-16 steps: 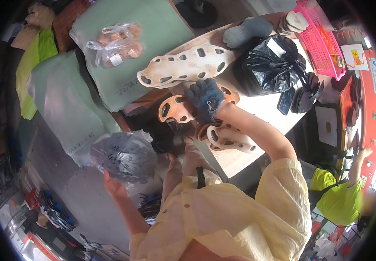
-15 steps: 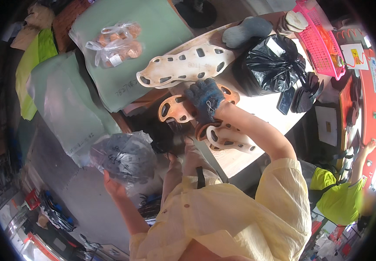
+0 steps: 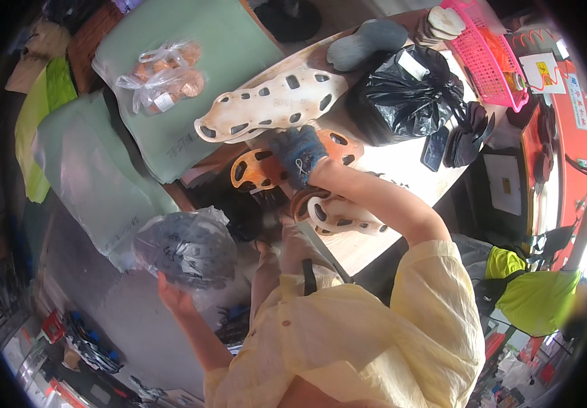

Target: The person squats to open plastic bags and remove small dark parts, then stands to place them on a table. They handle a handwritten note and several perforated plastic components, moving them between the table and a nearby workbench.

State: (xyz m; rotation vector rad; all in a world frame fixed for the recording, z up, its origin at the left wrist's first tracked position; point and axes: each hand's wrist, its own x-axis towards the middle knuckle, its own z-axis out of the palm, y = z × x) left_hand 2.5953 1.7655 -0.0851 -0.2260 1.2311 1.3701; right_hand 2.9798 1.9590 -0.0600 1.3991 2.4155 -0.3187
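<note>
A clear plastic bag (image 3: 188,248) with dark contents is at the left; my bare left hand (image 3: 174,296) holds it at its lower edge, with some fingers hidden behind it. My right hand (image 3: 299,156), in a blue-grey knit glove, lies over an orange-brown board with oval holes (image 3: 256,168). Its fingers reach forward, close to a larger white shoe-shaped board with holes (image 3: 273,102), just beyond. Nearer me, beside my right forearm, lies a smaller white board with holes (image 3: 344,214).
Green sheets (image 3: 171,34) at the upper left carry a bag of round brown pieces (image 3: 164,75). On the worktable (image 3: 365,251) are a black plastic bag (image 3: 409,95), grey soles (image 3: 368,44) and a phone (image 3: 434,148). A pink basket (image 3: 487,51) stands beyond; a co-worker (image 3: 538,302) is at right.
The view has shifted slightly, so the table's things sit further left. My left hand still holds the bag, and my right hand remains over the orange-brown board. The co-worker's arm has moved.
</note>
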